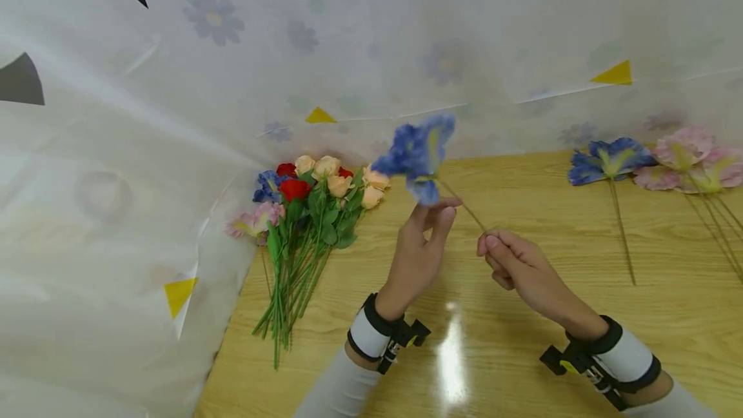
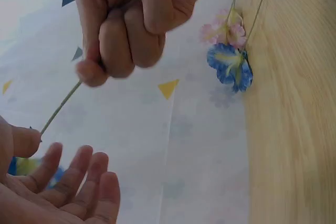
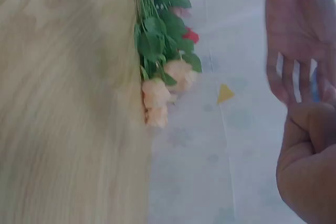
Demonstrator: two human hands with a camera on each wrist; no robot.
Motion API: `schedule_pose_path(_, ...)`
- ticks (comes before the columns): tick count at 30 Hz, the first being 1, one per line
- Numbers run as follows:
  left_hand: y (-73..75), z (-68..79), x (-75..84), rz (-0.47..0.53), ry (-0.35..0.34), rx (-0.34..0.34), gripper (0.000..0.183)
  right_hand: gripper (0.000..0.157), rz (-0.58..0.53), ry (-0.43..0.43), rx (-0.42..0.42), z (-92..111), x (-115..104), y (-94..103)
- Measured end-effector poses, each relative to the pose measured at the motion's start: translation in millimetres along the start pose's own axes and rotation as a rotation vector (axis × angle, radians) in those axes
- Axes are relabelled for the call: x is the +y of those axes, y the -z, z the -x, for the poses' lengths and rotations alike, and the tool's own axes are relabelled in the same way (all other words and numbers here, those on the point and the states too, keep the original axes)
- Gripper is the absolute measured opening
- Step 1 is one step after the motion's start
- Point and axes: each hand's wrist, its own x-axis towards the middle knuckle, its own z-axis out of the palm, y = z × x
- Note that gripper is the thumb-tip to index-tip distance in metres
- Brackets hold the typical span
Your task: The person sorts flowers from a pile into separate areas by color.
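A blue iris-like flower (image 1: 413, 152) on a long thin stem is held up above the table, its bloom tilted to the upper left. My right hand (image 1: 531, 271) pinches the stem between thumb and curled fingers, well below the bloom. Just under the petals is my left hand (image 1: 413, 257), its fingers loosely extended and thumb close to the stem. The left wrist view shows those left fingers (image 2: 79, 174) spread beside the stem, with the bloom mostly hidden behind them.
A bunch of red and peach roses (image 1: 327, 186) with green stems lies on the left of the wooden table (image 1: 511, 366), beside a pink flower (image 1: 255, 219). To the right rest another blue flower (image 1: 612, 160) and several pink flowers (image 1: 687, 150). A patterned sheet (image 1: 371, 31) hangs behind.
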Motion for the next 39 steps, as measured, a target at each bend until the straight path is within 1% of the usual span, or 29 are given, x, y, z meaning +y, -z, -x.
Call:
schedule_pose_path(1,3.4,0.9,0.7,-0.017,0.043,0.001,0.027,0.028,-0.028,0.022,0.023,1,-1,5.6)
schedule_pose_path(4,17.7,5.8,-11.2,-0.079,0.163,0.022,0.030,0.030,-0.094,0.093,0.068,4,-7,23.1)
schedule_pose_path(6,31.2,9.4,-20.7,-0.126,0.215,0.069,0.030,0.032,-0.079,0.142,0.105,6,-10,34.9)
schedule_pose_path(7,39.1,11.5,-26.4,-0.158,0.238,0.098,0.029,0.033,-0.054,0.141,0.129,8,-13,41.2)
schedule_pose_path(8,47.6,14.3,-37.5,-0.195,0.254,0.128,0.029,0.034,-0.033,0.139,0.155,9,-15,47.1)
schedule_pose_path(9,56.7,17.1,-43.6,-0.230,0.273,0.162,0.027,0.036,-0.017,0.136,0.185,11,-17,52.9)
schedule_pose_path(12,87.0,26.9,-64.0,-0.355,0.345,0.246,0.024,0.040,0.020,0.088,0.287,18,-22,70.2)
schedule_pose_path(15,117.5,37.8,-79.6,-0.516,0.443,0.306,0.025,0.045,0.042,-0.002,0.403,27,-25,87.3)
schedule_pose_path(18,142.8,48.6,-91.3,-0.655,0.534,0.330,0.027,0.049,0.065,-0.091,0.497,37,-23,106.4)
schedule_pose_path(19,148.9,52.1,-94.8,-0.695,0.567,0.327,0.028,0.050,0.093,-0.121,0.530,41,-21,113.1)
schedule_pose_path(20,153.7,55.5,-98.8,-0.731,0.585,0.322,0.029,0.051,0.116,-0.147,0.554,46,-19,120.1)
schedule_pose_path(21,157.3,58.9,-103.9,-0.764,0.598,0.310,0.030,0.051,0.167,-0.183,0.578,50,-17,126.9)
schedule_pose_path(23,160.0,66.4,-114.6,-0.824,0.595,0.277,0.030,0.052,0.281,-0.260,0.611,60,-11,138.7)
schedule_pose_path(25,159.3,73.6,-123.9,-0.873,0.588,0.249,0.031,0.054,0.392,-0.332,0.625,69,-6,148.5)
schedule_pose_path(27,156.8,80.0,-131.1,-0.916,0.571,0.239,0.031,0.054,0.452,-0.386,0.626,76,0,155.7)
schedule_pose_path(29,154.7,84.1,-134.8,-0.951,0.556,0.245,0.030,0.054,0.464,-0.417,0.620,81,7,161.1)
schedule_pose_path(34,155.8,86.5,-140.6,-1.034,0.504,0.280,0.023,0.053,0.583,-0.542,0.563,91,19,167.7)
schedule_pose_path(36,157.4,86.5,-142.0,-1.045,0.488,0.289,0.020,0.055,0.642,-0.603,0.535,94,23,167.9)
schedule_pose_path(39,160.1,87.7,-141.8,-1.024,0.493,0.306,0.017,0.058,0.692,-0.653,0.513,97,31,167.0)
